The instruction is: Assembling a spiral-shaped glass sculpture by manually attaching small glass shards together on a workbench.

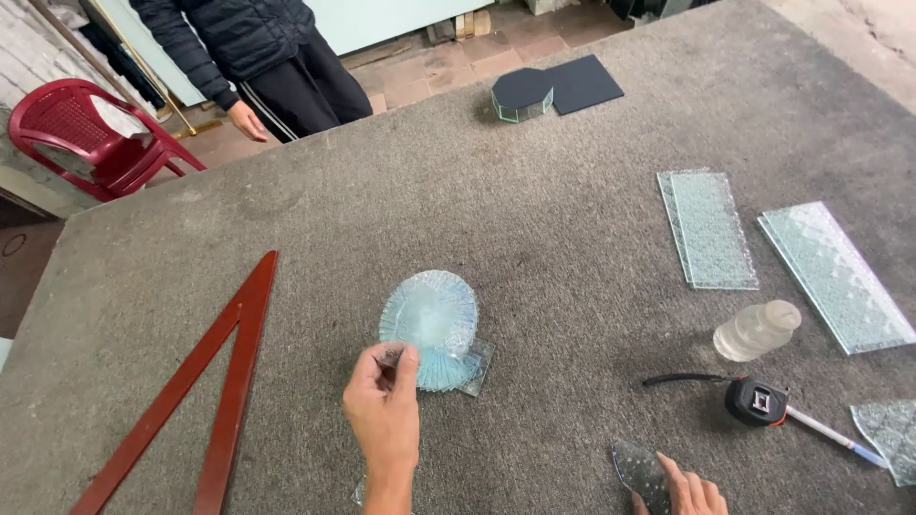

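The left hand is pinching the six o'clock edge of the oval textured glass stack mid-bench, steadying it, while the right hand's grip is grasping a glass offcut at five o'clock.

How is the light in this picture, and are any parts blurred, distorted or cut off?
Head view: soft, even light, with only faint shadows under the plastic bottle and tape measure; no strong glare on the round glass stack held by the left hand; wide-angle lens bends the table edges; right hand is cut off by the frame.
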